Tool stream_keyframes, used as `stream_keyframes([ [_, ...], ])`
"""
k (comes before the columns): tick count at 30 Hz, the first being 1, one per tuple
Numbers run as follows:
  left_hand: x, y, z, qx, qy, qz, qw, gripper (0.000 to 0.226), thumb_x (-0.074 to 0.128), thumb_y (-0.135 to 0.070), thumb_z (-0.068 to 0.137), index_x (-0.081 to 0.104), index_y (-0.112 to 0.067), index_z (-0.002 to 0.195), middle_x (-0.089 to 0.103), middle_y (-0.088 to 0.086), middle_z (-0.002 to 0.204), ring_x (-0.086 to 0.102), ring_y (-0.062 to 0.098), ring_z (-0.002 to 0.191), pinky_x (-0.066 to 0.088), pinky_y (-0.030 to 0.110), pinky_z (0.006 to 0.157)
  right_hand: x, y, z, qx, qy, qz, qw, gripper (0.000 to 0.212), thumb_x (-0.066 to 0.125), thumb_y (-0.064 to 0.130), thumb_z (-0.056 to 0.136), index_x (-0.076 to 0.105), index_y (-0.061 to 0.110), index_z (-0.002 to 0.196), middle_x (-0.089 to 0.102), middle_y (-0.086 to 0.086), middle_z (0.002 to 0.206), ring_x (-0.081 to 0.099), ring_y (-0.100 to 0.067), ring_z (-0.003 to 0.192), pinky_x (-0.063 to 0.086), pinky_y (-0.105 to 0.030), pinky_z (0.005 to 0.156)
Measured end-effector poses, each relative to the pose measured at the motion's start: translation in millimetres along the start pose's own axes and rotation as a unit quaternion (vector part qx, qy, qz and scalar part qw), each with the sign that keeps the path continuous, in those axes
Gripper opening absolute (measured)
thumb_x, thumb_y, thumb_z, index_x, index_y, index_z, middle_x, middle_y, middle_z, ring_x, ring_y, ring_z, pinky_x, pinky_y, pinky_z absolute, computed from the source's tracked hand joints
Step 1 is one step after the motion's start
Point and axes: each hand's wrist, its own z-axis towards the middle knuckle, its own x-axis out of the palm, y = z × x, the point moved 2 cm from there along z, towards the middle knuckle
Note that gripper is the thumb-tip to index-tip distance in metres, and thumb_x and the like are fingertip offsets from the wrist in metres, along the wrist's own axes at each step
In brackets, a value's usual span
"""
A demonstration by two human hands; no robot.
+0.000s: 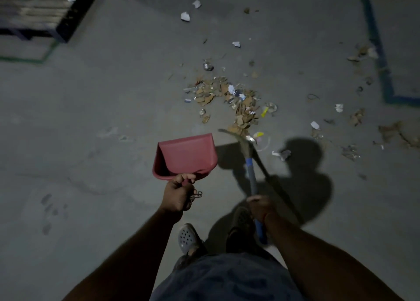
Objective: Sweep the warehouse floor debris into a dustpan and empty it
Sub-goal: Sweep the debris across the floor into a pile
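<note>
At the far left a dark pallet (pixel 34 11) stands on the floor (pixel 79 118), well clear of the work. The left hand (pixel 179 193) is closed around the handle of the red dustpan (pixel 185 156), which looks held off the floor and tipped, its mouth not facing the rubbish; something small and metallic dangles from the same fingers, though the dim light leaves it unclear what it is. If the pan stays up like this, whatever gets swept will slide under or past its lip.

Just to the right, the broom (pixel 250 171) is gripped by the right hand (pixel 261 207) on its blue handle, the bristles touching the near edge of the debris pile (pixel 229 100). A hard stroke from here would likely scatter the light paper and cardboard bits instead of gathering them, and the pile lies beyond the pan, not in line with it.

Further right, loose scraps (pixel 338 107) lie spread toward the blue floor tape (pixel 377 48); those are easy to miss.
</note>
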Motion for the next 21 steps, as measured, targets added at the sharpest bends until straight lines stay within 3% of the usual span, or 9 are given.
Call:
stream_keyframes([
  [2, 19.6, -9.3, 5.6, 0.01, 0.01, 0.013, 1.0, 0.025, 0.045, 0.01, 0.093, 0.063, -0.008, 0.097, 0.055, 0.014, 0.061, 0.041, 0.016, 0.043, 0.028, 0.016, 0.041, -14.4, 7.7, 10.5, -0.015, -0.031, 0.019, 0.999, 0.017, 0.064, 0.018, 0.092, 0.074, 0.006, 0.098, 0.073, -0.013, 0.095, 0.069, -0.028, 0.09, 0.054, -0.033, 0.076],
  [6, 67.0, -28.2, 18.7, 0.023, 0.035, 0.038, 0.998, 0.024, 0.045, 0.01, 0.094, 0.061, -0.008, 0.098, 0.053, 0.012, 0.061, 0.041, 0.015, 0.042, 0.027, 0.015, 0.042, -50.8, 5.7, 12.8, -0.036, -0.065, 0.017, 0.997, 0.022, 0.058, 0.02, 0.096, 0.074, 0.006, 0.103, 0.072, -0.014, 0.102, 0.065, -0.029, 0.091, 0.048, -0.029, 0.073],
  [9, 101.0, -40.8, 28.7, 0.033, 0.049, 0.053, 0.997, 0.023, 0.046, 0.008, 0.094, 0.062, -0.008, 0.098, 0.053, 0.011, 0.061, 0.041, 0.015, 0.042, 0.026, 0.015, 0.042, -79.1, -5.9, 22.3, -0.096, -0.06, -0.03, 0.993, 0.02, 0.06, 0.012, 0.094, 0.073, 0.008, 0.108, 0.07, -0.014, 0.113, 0.065, -0.033, 0.103, 0.052, -0.034, 0.086],
  [12, 127.3, -49.0, 35.1, 0.035, 0.07, 0.069, 0.995, 0.022, 0.046, 0.007, 0.095, 0.062, -0.009, 0.099, 0.053, 0.01, 0.061, 0.04, 0.015, 0.042, 0.025, 0.015, 0.042, -96.1, -13.0, 27.4, -0.101, -0.041, -0.068, 0.992, 0.026, 0.06, 0.009, 0.092, 0.071, 0.011, 0.116, 0.068, -0.015, 0.12, 0.063, -0.032, 0.11, 0.05, -0.035, 0.095],
  [21, 169.8, -69.6, 65.2, 0.039, 0.096, 0.091, 0.99, 0.023, 0.045, 0.007, 0.094, 0.062, -0.007, 0.103, 0.053, 0.011, 0.065, 0.041, 0.015, 0.044, 0.024, 0.016, 0.043, -101.8, 6.2, 45.3, -0.074, 0.009, -0.058, 0.996, 0.027, 0.055, 0.007, 0.097, 0.065, 0.002, 0.122, 0.063, -0.02, 0.126, 0.058, -0.033, 0.119, 0.046, -0.032, 0.097],
])
